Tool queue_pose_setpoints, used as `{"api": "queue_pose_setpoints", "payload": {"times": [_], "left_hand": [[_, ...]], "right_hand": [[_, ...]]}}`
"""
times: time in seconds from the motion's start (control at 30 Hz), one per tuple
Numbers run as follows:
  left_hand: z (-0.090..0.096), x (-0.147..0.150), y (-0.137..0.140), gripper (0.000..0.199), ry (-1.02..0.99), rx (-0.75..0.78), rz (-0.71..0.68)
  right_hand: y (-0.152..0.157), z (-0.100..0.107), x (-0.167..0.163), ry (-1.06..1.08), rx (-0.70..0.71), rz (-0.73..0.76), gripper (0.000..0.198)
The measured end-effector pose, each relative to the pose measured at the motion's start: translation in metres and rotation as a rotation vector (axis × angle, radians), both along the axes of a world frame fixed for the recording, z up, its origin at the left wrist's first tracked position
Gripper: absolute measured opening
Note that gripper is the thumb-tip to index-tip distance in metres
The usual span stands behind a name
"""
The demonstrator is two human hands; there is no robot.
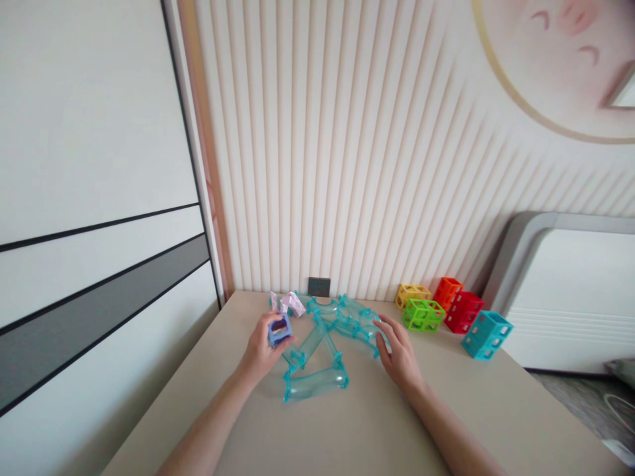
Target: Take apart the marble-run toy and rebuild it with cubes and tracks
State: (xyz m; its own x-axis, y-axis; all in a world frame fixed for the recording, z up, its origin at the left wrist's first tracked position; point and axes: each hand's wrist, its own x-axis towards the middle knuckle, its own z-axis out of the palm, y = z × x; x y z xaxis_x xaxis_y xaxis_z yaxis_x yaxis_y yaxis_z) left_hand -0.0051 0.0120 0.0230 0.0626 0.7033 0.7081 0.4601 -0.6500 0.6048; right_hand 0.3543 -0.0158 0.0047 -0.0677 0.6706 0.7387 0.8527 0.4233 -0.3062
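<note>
My left hand [264, 344] grips a small blue-purple hollow cube block [280, 330] with open square sides, held above the left part of the table. My right hand [398, 352] holds nothing; its fingers are apart and reach to the edge of a heap of clear teal tube pieces [347, 324]. Whether the fingertips touch a tube, I cannot tell. Between my hands one teal tube piece [317, 383] lies nearest to me, with others angled behind it. Crumpled pale pink paper or wrapping [292, 304] lies just behind my left hand.
On the right stand hollow frame blocks: yellow [413, 295], green [423, 316], orange [448, 293], red [464, 312] and blue [487, 335]. A dark socket [319, 287] sits on the ribbed wall behind the table [357, 430]. A white cabinet [99, 297] borders the left side.
</note>
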Motion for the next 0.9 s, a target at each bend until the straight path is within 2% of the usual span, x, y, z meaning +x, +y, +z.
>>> {"api": "queue_pose_setpoints", "payload": {"times": [0.1,0.17,0.23,0.33,0.43,0.57,0.67,0.73,0.8,0.9], "left_hand": [[0.0,0.017,-0.015,0.036,-0.086,-0.135,-0.107],[0.003,0.029,-0.026,0.034,-0.241,-0.256,-0.226],[0.008,0.041,-0.035,0.037,-0.459,-0.402,-0.405],[0.016,0.057,-0.045,0.042,-0.747,-0.567,-0.653],[0.021,0.069,-0.054,0.045,-0.835,-0.635,-0.809],[0.021,0.077,-0.07,0.049,-0.689,-0.676,-0.93],[0.021,0.082,-0.082,0.053,-0.517,-0.635,-0.897],[0.022,0.085,-0.085,0.058,-0.304,-0.496,-0.791],[0.022,0.085,-0.083,0.064,-0.031,-0.275,-0.626],[0.023,0.073,-0.071,0.062,0.323,0.061,-0.396]], "right_hand": [[-0.007,0.005,-0.009,-0.087,0.025,0.092,0.03],[-0.011,0.007,-0.018,-0.139,0.037,0.177,0.031],[-0.017,0.009,-0.03,-0.155,0.04,0.252,0.031],[-0.031,0.015,-0.054,-0.082,0.037,0.325,0.031],[-0.054,0.029,-0.082,0.089,0.012,0.382,0.036],[-0.089,0.051,-0.113,0.223,-0.106,0.433,0.048],[-0.108,0.058,-0.121,0.238,-0.122,0.361,0.049],[-0.114,0.056,-0.113,0.221,-0.083,0.294,0.045],[-0.115,0.05,-0.092,0.182,-0.035,0.205,0.041],[-0.107,0.037,-0.029,0.159,0.021,-0.037,0.031]]}}
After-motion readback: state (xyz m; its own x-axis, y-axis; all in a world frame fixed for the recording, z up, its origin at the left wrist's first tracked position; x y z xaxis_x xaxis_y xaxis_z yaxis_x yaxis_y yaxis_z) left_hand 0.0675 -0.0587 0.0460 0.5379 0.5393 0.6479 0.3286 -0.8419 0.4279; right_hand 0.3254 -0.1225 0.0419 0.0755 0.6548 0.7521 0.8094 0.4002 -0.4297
